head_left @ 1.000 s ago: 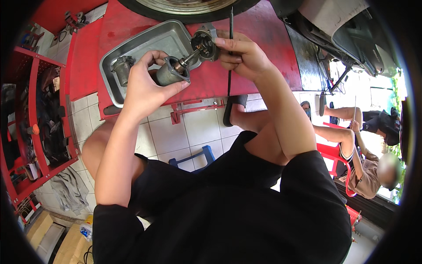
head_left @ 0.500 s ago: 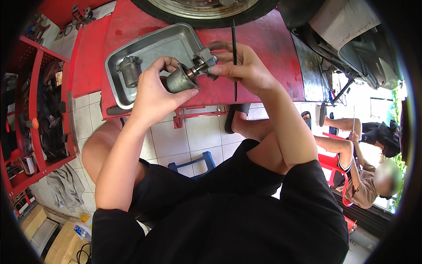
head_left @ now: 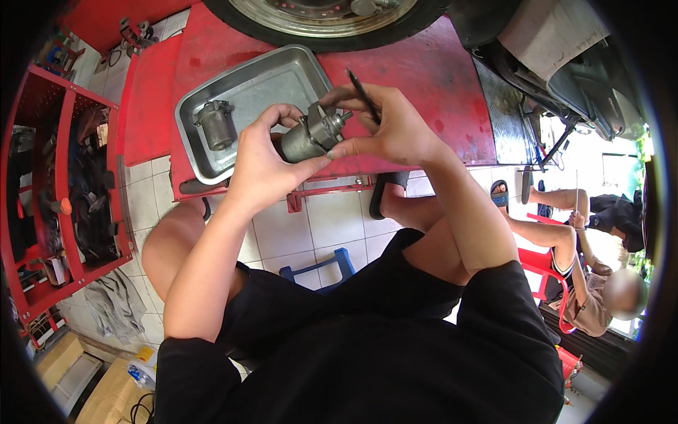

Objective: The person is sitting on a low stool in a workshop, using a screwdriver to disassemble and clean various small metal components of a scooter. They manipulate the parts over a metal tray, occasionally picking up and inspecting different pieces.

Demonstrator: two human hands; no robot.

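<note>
My left hand (head_left: 258, 162) is wrapped round a grey cylindrical motor housing (head_left: 300, 146), held over the near edge of a metal tray (head_left: 185, 134). Against the housing's right end sits a metal end cap (head_left: 326, 127) with a short shaft sticking out. The fingers and thumb of my right hand (head_left: 402, 134) are closed on that cap. A thin black rod (head_left: 362, 92) is also tucked in the right hand, tilted up to the left; its kind is unclear. A second, similar motor (head_left: 217, 127) lies in the tray's left part.
The tray rests on a red workbench (head_left: 424, 85), with a wheel (head_left: 325, 39) at its far side. A red tool rack (head_left: 67, 177) stands left. Below are a blue stool (head_left: 321, 267) and white floor tiles. At the right, another person (head_left: 590, 297) sits on a red chair.
The end cap has come up against the housing, covering the shaft that showed between them. The black rod has gone from upright to tilted in my right hand.
</note>
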